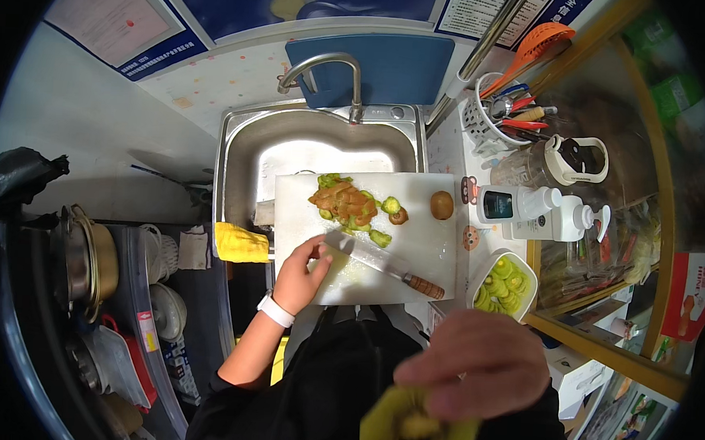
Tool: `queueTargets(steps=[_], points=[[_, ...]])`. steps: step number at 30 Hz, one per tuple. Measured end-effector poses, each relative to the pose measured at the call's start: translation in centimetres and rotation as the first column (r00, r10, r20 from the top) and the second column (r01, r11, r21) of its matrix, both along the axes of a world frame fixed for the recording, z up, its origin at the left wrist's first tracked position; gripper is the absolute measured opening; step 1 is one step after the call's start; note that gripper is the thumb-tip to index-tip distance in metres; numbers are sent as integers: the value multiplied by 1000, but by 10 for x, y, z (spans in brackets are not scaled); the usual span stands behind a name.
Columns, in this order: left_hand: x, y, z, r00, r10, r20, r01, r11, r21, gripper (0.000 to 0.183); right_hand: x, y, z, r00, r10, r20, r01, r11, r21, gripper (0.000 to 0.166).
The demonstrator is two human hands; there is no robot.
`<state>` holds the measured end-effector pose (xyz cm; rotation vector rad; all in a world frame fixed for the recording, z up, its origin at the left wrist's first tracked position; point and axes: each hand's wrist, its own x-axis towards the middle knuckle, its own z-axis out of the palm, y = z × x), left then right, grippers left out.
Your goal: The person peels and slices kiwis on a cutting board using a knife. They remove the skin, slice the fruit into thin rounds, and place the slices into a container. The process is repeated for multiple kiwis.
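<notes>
Close to the camera, my right hand pinches a blurred piece of green kiwi. My left hand, with a white watch on its wrist, is at the left front of a white cutting board, its thumb and fingers apart. Beside its fingertips lies the blade tip of a kitchen knife with a brown wooden handle. Brown and green kiwi peels are heaped farther back on the board. A whole unpeeled kiwi sits at the board's right. Kiwi slices fill a white bowl.
The board overlaps a steel sink with a tap. A yellow cloth hangs over the sink's left edge. Along the right stand pump bottles, a clear drinking bottle and a utensil basket. Pots are on a left rack.
</notes>
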<state>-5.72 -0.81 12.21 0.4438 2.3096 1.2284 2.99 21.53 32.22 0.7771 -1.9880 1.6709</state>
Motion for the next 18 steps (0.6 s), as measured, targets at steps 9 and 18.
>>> queueTargets(steps=[9,18], points=[[12,-39,-89,963,-236,-131,218,966,-141,48,24,-14,30,996,-8,93,24,984,-178,16],[9,-33,-77,957,-264,-123,248,960,-133,49,3,-41,15,934,-96,-343,-99,855,-509,29]])
